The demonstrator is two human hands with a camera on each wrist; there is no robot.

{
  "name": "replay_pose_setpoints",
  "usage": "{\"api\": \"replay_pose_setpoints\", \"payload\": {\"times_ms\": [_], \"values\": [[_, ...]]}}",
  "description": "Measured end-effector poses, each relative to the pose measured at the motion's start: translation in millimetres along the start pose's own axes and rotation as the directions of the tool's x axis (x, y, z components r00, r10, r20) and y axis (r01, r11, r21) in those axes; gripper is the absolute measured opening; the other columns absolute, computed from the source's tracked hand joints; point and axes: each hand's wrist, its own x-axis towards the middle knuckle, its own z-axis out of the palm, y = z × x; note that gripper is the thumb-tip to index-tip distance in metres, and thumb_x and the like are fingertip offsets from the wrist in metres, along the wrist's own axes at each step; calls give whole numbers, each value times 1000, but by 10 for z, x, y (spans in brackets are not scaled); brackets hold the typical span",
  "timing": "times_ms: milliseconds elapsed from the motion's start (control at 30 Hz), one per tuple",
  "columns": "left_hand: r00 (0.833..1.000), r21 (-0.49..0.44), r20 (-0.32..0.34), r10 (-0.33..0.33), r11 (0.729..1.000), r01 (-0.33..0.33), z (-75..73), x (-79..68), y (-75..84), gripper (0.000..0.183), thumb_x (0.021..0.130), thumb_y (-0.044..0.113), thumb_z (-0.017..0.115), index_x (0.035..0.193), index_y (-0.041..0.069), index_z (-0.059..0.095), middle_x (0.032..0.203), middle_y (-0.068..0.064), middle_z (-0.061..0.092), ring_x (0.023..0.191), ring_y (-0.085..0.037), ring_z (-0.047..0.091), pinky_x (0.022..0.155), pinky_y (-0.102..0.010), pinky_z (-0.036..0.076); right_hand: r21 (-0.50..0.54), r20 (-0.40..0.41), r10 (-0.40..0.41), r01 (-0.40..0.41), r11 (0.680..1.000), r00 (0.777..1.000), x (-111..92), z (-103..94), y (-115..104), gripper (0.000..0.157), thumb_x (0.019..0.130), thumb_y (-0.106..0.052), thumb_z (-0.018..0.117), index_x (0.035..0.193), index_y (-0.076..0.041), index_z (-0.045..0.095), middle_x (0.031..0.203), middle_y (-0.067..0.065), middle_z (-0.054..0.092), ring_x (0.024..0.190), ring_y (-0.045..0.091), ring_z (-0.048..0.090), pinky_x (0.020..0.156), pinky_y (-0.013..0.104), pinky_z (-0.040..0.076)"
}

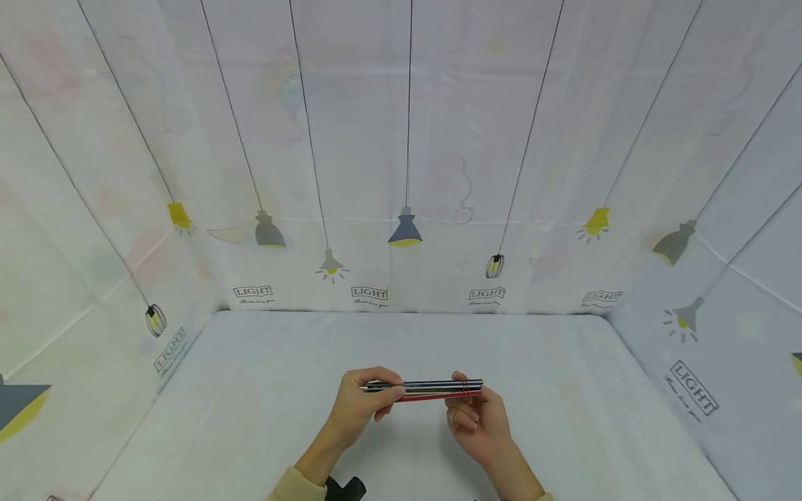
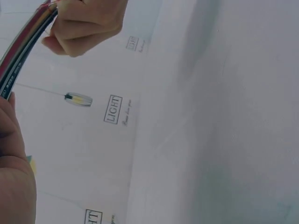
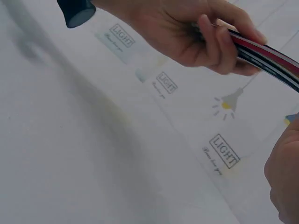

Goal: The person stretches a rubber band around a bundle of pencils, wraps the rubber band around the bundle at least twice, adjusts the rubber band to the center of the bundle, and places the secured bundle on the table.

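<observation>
A bundle of pencils (image 1: pixel 432 387), dark striped ones with a red one along the lower side, is held level above the white table. My left hand (image 1: pixel 357 407) grips its left end between thumb and fingers. At the other end, my right hand (image 1: pixel 482 424) has its fingers curled around the pencils, where a thin red band (image 1: pixel 466 387) loops over them. In the left wrist view, the pencils (image 2: pixel 23 51) run between both hands. The right wrist view shows the left hand (image 3: pixel 201 37) wrapped around one end, while the right hand's fingertips are out of frame.
A white-covered table (image 1: pixel 263 390) spreads beneath the hands. Around it hang pale curtains (image 1: pixel 351 139) printed with lamps and LIGHT labels. A dark device (image 1: pixel 346 489) sits by the left wrist, next to a beige sleeve (image 1: pixel 297 486).
</observation>
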Motion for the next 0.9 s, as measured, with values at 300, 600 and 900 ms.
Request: {"api": "replay_pose_setpoints", "payload": {"times_ms": [300,600,900], "values": [[996,58,-88,-33,998,38,-21,25,55,19,86,11,82,96,-3,74,79,-10,65,55,-14,52,48,-22,43,-224,-175,-149,108,969,973,15,84,174,23,103,-8,35,92,-13,54,70,-2,45,57,8,29,53,20,29],[989,119,-146,-13,992,30,-117,19,76,16,85,14,84,92,3,76,76,-10,65,53,-14,52,48,-23,44,-589,-151,-294,153,794,944,-80,213,99,29,102,-7,35,75,-10,46,70,1,45,66,16,44,71,32,46],[992,126,-126,-22,991,38,-178,38,71,18,86,14,83,95,0,75,74,-18,63,53,-14,52,49,-23,45,-919,348,-385,391,37,855,-181,321,46,20,93,15,56,109,6,65,94,5,64,80,15,55,69,25,49]]}}
